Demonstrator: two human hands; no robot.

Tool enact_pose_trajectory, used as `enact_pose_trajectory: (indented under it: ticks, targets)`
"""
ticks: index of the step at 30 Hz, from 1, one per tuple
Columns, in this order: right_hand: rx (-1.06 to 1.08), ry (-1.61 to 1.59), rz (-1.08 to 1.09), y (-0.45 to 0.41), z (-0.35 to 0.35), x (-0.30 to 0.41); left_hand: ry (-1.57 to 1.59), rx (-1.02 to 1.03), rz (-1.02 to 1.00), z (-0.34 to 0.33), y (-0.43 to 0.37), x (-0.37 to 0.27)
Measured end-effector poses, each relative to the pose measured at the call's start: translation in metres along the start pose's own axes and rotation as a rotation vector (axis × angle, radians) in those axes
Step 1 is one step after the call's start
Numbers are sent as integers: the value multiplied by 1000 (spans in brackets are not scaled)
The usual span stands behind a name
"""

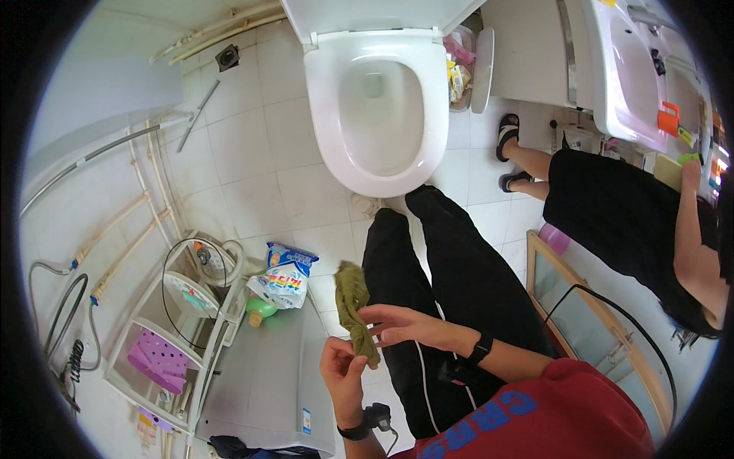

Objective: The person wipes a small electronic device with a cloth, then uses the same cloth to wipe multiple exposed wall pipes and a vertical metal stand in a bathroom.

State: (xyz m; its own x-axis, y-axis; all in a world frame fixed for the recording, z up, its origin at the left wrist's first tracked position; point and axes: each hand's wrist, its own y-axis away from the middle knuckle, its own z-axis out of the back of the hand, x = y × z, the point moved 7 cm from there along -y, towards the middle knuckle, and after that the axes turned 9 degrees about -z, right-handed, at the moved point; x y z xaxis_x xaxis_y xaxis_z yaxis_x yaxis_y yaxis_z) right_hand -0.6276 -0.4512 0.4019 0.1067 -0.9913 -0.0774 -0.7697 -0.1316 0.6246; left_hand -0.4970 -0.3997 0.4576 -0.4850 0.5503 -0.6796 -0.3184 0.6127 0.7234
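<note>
An olive-green cloth (351,292) hangs bunched in front of me, left of my black trousers. Near its lower end, my left hand (342,367) pinches it between thumb and fingers. My right hand (401,325) lies against the cloth's right side with fingers partly spread; whether those fingertips grip it I cannot tell. A white toilet (438,132) with its lid raised stands just beyond my knees.
A washing machine (258,384) bears detergent bags (281,287) and a green bottle (261,310). Left of it is a white shelf rack (155,321). Another person (619,218) stands at the sink (631,80). A wood-framed glass door (596,321) is at right.
</note>
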Motion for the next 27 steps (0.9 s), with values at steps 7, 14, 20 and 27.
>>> enact_pose_trajectory:
  ticks: [7, 14, 20, 27]
  targets:
    - [-107, 49, 108, 1, 12, 8, -120, 92, 70, -8, 4, 6]
    - [-415, 196, 226, 6, 33, 6, -459, -224, -14, 20, 6, 38]
    - [-504, 546, 181, 6, 33, 4, -418, -200, -118, 3, -12, 44]
    - [-267, 730, 1, 9, 11, 13, 141, -183, 35, 18, -23, 67]
